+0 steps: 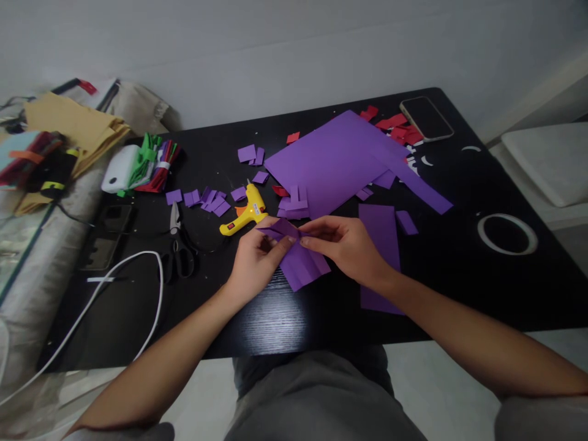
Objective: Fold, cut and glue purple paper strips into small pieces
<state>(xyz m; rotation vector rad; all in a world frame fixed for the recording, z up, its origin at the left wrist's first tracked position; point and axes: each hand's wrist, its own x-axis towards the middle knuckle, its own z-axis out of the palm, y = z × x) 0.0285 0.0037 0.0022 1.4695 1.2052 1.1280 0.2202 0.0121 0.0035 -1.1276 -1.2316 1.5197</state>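
Between my two hands is a folded piece of purple paper (pixel 301 266), held up over the front middle of the black table. My left hand (pixel 257 257) pinches its left side, thumb on top. From the right, my right hand (pixel 344 245) grips its upper edge between thumb and fingers. Just beyond my left hand lies a yellow glue gun (pixel 250 211), its nozzle pointing away. A large purple sheet (pixel 335 159) spreads out behind my hands. Under my right wrist is a purple paper rectangle (pixel 379 245), partly hidden by the forearm.
Scissors (pixel 179 245) and a white cable (pixel 158 294) lie at left. Small purple pieces (pixel 214 201) are scattered behind them. Bundled coloured strips (pixel 154 162) sit at the back left. At right are a phone (pixel 427 118), red scraps (pixel 399 127) and a white ring (pixel 530 236).
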